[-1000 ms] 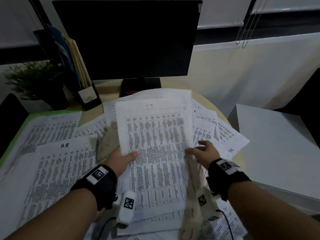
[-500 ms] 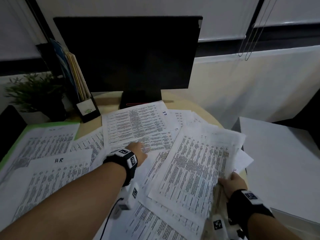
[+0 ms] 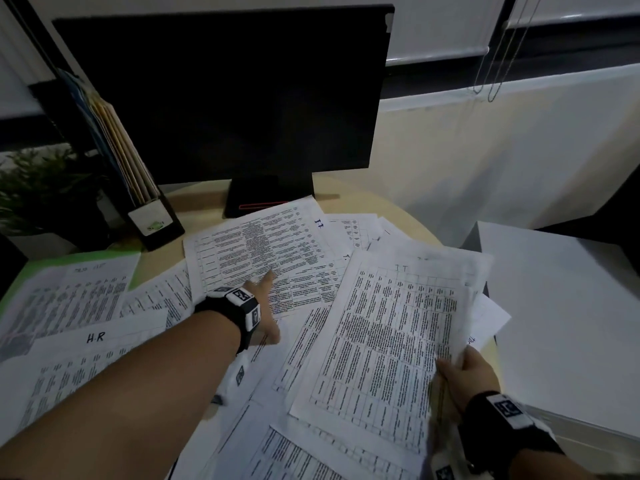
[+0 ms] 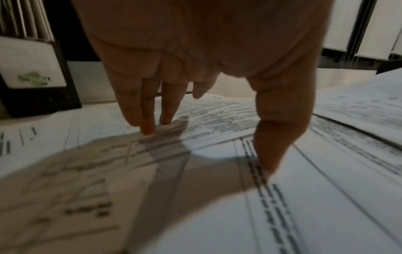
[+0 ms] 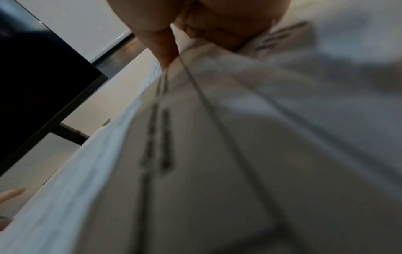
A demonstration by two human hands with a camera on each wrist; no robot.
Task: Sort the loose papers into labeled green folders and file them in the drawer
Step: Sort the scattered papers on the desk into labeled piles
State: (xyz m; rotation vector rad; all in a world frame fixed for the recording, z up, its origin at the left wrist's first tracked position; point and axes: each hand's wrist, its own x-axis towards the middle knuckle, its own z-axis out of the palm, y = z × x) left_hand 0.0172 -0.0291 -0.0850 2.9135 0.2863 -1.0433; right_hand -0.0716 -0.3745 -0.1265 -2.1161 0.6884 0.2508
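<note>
Change: IT-marked sheet [image 3: 391, 337], a second ago held by both hands, now in right hand [image 3: 465, 377] alone, grip pinching its lower right corner, sheet low over right of table [image 3: 346, 192]; left hand [image 3: 265, 306] released, now fingertips [image 4: 150, 128] pressing another IT sheet [image 3: 263, 254] near monitor [image 3: 221, 95]

Judgement: collecting IT papers; green folder [image 3: 69, 258] at left, drawer unseen

Left wrist view alone confirms finger contact; right wrist view shows thumb on paper edge, blurred

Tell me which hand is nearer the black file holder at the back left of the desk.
Left. The left hand rests on a printed sheet, just right of the file holder. The right hand holds papers at the desk's near right edge.
</note>
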